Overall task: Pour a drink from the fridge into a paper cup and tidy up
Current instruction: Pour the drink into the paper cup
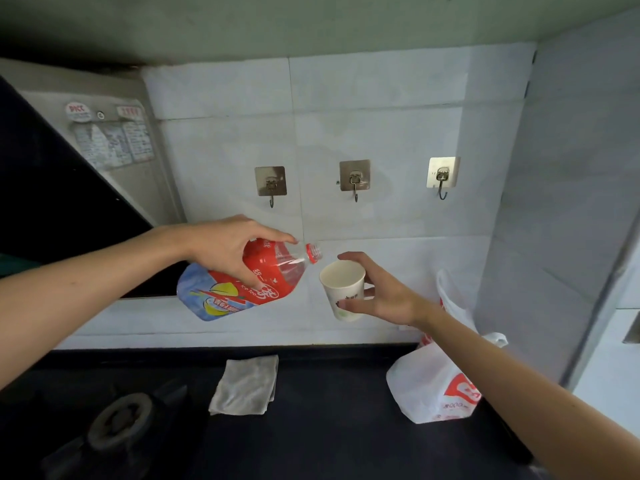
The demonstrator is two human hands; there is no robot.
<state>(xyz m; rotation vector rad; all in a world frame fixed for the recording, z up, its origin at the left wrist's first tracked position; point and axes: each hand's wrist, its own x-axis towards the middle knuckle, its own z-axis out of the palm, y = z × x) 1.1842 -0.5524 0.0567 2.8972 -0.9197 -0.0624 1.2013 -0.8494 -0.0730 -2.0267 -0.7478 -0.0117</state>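
Observation:
My left hand (225,251) grips a large plastic ice tea bottle (242,285) with a red and blue label, tilted so its neck points right and slightly up. The bottle's red-ringed mouth (314,252) is just above and left of the rim of a white paper cup (343,289). My right hand (381,289) holds the cup in the air, thumb on the near side and fingers behind it. The cup is upright and its inside looks pale. I see no liquid stream between bottle and cup.
Below lies a dark counter (329,410) with a folded grey cloth (246,384), a gas burner (121,420) at the lower left and a white plastic bag (433,386) at the right. Three metal hooks (355,180) hang on the tiled wall. A range hood (69,174) juts out at the left.

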